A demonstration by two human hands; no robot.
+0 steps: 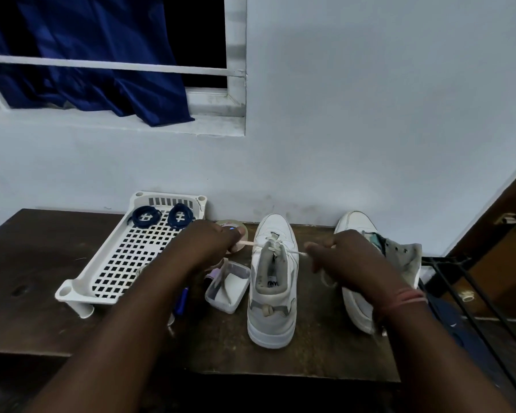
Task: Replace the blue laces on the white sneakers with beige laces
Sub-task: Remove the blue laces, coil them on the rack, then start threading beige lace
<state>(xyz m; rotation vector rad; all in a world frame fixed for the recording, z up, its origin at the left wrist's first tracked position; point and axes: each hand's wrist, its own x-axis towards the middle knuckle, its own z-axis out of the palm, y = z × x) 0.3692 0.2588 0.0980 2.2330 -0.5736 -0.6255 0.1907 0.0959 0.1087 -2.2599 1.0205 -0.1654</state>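
A person's two hands draw a beige lace (pixel 276 251) taut across a white sneaker (pixel 273 281) standing upright on a dark wooden table (pixel 42 254), its toe toward the pale wall. The left hand (pixel 210 244) pinches the lace's end to the left of the shoe; the right hand (pixel 344 253) grips the other end to the right, fingers curled around it. The lace is threaded through the eyelets near the shoe's toe, and the tongue stands open behind it.

A second sneaker (pixel 358 263) lies tipped on its side to the right, partly hidden by the right wrist, which wears a pink band (pixel 407 299). A grey cloth-like piece (pixel 405 257) rests against it.

On the left of the table sits a white perforated tray (pixel 108 269). Two coiled blue laces (pixel 146 216) lie side by side at its far end, near the wall. Between tray and shoe are a roll of tape (pixel 231 226), half covered by the left hand, and a small clear box (pixel 227 286) just beside the sneaker's left flank. A blue pen-like object (pixel 181 301) shows beneath the left forearm.

Above, a blue curtain (pixel 102 61) hangs over a barred window.
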